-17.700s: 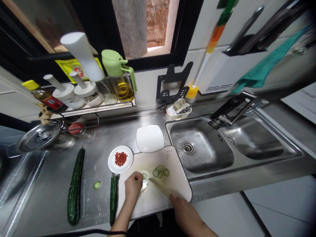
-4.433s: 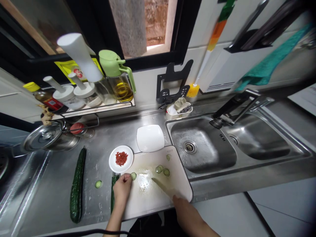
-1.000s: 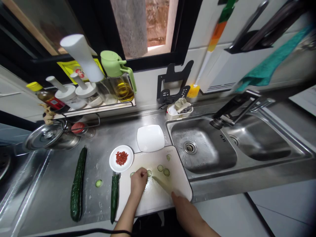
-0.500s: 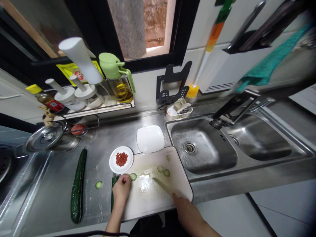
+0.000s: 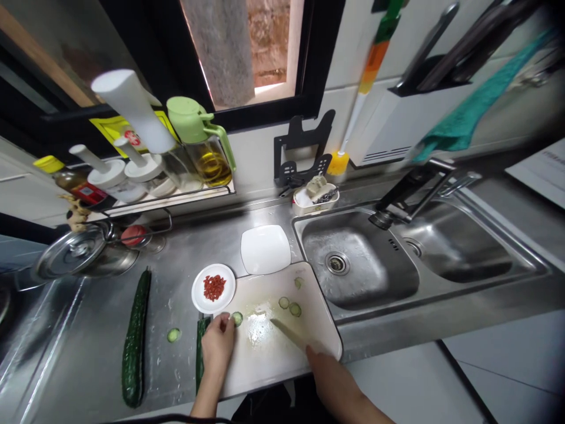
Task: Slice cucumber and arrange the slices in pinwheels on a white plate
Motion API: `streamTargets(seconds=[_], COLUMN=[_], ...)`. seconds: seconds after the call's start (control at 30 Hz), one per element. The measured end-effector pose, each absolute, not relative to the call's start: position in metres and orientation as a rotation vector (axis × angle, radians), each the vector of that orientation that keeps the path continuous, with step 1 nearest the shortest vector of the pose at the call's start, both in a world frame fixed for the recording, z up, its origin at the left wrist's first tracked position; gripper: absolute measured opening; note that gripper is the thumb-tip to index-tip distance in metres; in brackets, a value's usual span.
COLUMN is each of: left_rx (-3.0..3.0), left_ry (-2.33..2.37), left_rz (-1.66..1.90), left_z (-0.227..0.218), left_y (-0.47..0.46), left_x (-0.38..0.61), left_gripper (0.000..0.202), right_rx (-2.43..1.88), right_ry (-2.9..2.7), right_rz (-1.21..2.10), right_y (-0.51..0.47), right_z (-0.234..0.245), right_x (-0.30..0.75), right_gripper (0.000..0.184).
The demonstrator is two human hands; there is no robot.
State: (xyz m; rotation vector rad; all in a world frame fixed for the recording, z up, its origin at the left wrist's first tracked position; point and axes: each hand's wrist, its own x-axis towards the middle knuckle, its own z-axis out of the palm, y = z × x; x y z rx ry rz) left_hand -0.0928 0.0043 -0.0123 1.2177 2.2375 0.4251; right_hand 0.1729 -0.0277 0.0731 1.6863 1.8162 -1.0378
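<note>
My left hand [image 5: 218, 344] is over the left edge of a white cutting board [image 5: 251, 374], its fingers pinched at a cucumber slice [image 5: 237, 318]. Beside and partly under that hand lies a cut length of cucumber [image 5: 200, 353]. Wrapped round the handle of a knife [image 5: 289, 334], my right hand [image 5: 329, 374] is at the board's right side, the blade angled low over the wet surface. Thin cucumber slices [image 5: 295, 309] rest on the board's right part. A whole cucumber [image 5: 135, 338] and a cucumber end piece [image 5: 173, 335] lie on the steel counter to the left.
Above the board stand a small plate [image 5: 197, 299] of red dried berries and a white square dish [image 5: 265, 250]. A double sink [image 5: 362, 265] with a black faucet [image 5: 397, 203] is to the right. A condiment shelf [image 5: 176, 200] and a lidded pot [image 5: 82, 250] are at the back left.
The view shifts slightly, moving the whole scene a little left. My left hand and the slice edge slightly right relative to the board; the knife hand stays nearly still.
</note>
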Motion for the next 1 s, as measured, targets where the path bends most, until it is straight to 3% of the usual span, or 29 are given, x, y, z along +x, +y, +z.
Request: streamTargets(seconds=[0.2,0.47,1.0], left_rx=[1.481,1.545,1.422], left_ry=[1.958,1.836,1.785], left_rz=[0.558,0.212,0.296], left_z=[-0.004,0.000,-0.004], left_y=[0.032,0.069,0.068], left_x=[-0.050,0.024,0.031], left_gripper=[0.022,0.007,0.010], right_rx=[1.678,1.727,1.699], right_ry=[1.820,1.841,1.813], right_rz=[-1.015,-0.993,-1.026], right_y=[-0.030,-0.032,-0.031], right_z=[0.071,0.070,0.072], right_x=[0.173,0.172,0.172], right_gripper=[0.059,0.052,0.055])
